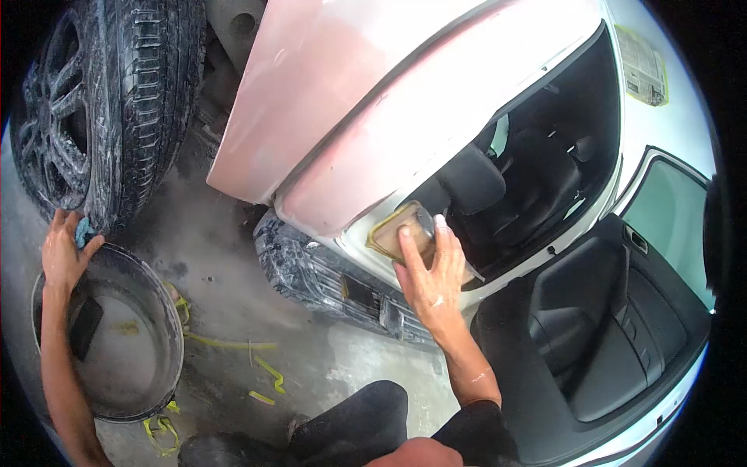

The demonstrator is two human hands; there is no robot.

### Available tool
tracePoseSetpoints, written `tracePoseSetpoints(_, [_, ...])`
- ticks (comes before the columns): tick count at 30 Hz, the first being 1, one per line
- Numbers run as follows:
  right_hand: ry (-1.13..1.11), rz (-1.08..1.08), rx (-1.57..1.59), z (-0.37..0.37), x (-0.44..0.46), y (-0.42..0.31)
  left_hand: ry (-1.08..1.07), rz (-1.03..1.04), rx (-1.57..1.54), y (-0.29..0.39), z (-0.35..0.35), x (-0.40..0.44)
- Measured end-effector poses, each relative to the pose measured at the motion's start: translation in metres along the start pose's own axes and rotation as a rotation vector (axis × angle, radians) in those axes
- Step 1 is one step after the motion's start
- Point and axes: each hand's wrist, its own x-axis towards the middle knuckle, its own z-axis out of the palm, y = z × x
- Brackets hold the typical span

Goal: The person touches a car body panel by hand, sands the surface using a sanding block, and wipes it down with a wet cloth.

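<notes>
My right hand (434,272) lies at the lower corner of the car's pinkish-white body panel (334,171), beside the open door frame. Its fingers rest on a flat tan piece with yellowish edges (394,233), pressed to the panel. At the left, my left hand (65,253) pinches a small blue cloth or sponge (82,232), close to the bottom of a dusty wheel (117,109) and over the rim of a round black tub (180,342). The tub holds cloudy water and a dark block (85,328).
An open car door (607,327) spreads across the right. Dark seats (537,171) show inside the car. Strips of yellow tape (269,374) lie on the wet grey floor (226,311). A dusty black sill piece (334,280) runs below the panel. Taped newspaper (643,66) is at upper right.
</notes>
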Motion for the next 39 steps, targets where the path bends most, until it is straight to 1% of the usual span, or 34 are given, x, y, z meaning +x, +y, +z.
tracePoseSetpoints(1, [-0.007,-0.033,-0.012,0.003,0.003,-0.001,-0.034,-0.008,-0.006,0.003,-0.007,0.001])
tracePoseSetpoints(3, [-0.013,-0.086,-0.028,0.011,0.009,-0.005,0.05,0.06,0.003,0.001,-0.005,0.0])
tracePoseSetpoints(4, [0.024,-0.116,-0.013,0.016,0.013,-0.008,0.091,0.095,0.012,0.001,-0.002,-0.002])
tracePoseSetpoints(7, [0.018,-0.187,-0.049,0.033,0.019,-0.018,0.096,0.098,0.061,0.006,-0.008,-0.002])
tracePoseSetpoints(9, [0.052,-0.226,-0.005,0.049,0.015,-0.023,0.11,0.089,0.063,0.005,-0.004,-0.001])
tracePoseSetpoints(12, [0.012,-0.262,0.01,0.058,0.011,-0.023,0.08,0.088,0.047,0.018,-0.016,-0.003])
tracePoseSetpoints(15, [-0.063,-0.199,0.062,0.049,-0.004,-0.03,0.07,0.082,0.022,0.022,-0.021,-0.002])
tracePoseSetpoints(18, [-0.067,-0.102,0.394,0.047,-0.042,-0.056,0.11,0.073,0.004,0.013,-0.012,0.001])
tracePoseSetpoints(21, [-0.165,0.037,0.784,0.048,-0.079,-0.086,0.156,0.122,-0.016,0.0,-0.002,0.002])
tracePoseSetpoints(22, [-0.201,0.071,0.821,0.055,-0.091,-0.093,0.181,0.11,-0.001,0.014,-0.012,-0.005])
tracePoseSetpoints(23, [-0.238,0.105,0.862,0.067,-0.104,-0.099,0.162,0.084,-0.004,0.02,-0.017,-0.008])
tracePoseSetpoints(24, [-0.276,0.137,0.904,0.074,-0.115,-0.104,0.197,0.109,-0.028,0.017,-0.016,-0.01])
tracePoseSetpoints(26, [-0.248,0.115,0.903,0.08,-0.132,-0.105,0.306,0.19,-0.057,0.009,-0.009,-0.01])
tracePoseSetpoints(27, [-0.237,0.103,0.895,0.082,-0.137,-0.103,0.354,0.196,-0.101,0.011,-0.012,-0.009])
tracePoseSetpoints(29, [-0.278,0.158,0.921,0.082,-0.149,-0.097,0.443,0.202,-0.199,0.014,-0.014,-0.01])
tracePoseSetpoints(30, [-0.304,0.181,0.931,0.081,-0.152,-0.092,0.494,0.228,-0.242,0.026,-0.017,-0.013])
tracePoseSetpoints(33, [-0.349,0.25,0.931,0.081,-0.165,-0.078,0.474,0.266,-0.311,0.063,-0.016,-0.018])
tracePoseSetpoints(34, [-0.355,0.305,1.005,0.081,-0.166,-0.075,0.438,0.286,-0.34,0.084,-0.016,-0.019])
tracePoseSetpoints(35, [-0.346,0.308,1.02,0.08,-0.168,-0.072,0.425,0.281,-0.406,0.112,-0.017,-0.022])
tracePoseSetpoints(36, [-0.336,0.311,1.035,0.079,-0.169,-0.068,0.368,0.307,-0.388,0.135,-0.017,-0.021])
tracePoseSetpoints(37, [-0.324,0.314,1.052,0.078,-0.17,-0.067,0.279,0.229,-0.493,0.17,-0.022,-0.024])
tracePoseSetpoints(38, [-0.296,0.299,1.02,0.077,-0.17,-0.066,0.233,0.313,-0.432,0.199,-0.029,-0.021])
tracePoseSetpoints(39, [-0.29,0.302,1.05,0.077,-0.17,-0.067,0.193,0.341,-0.436,0.231,-0.035,-0.021])
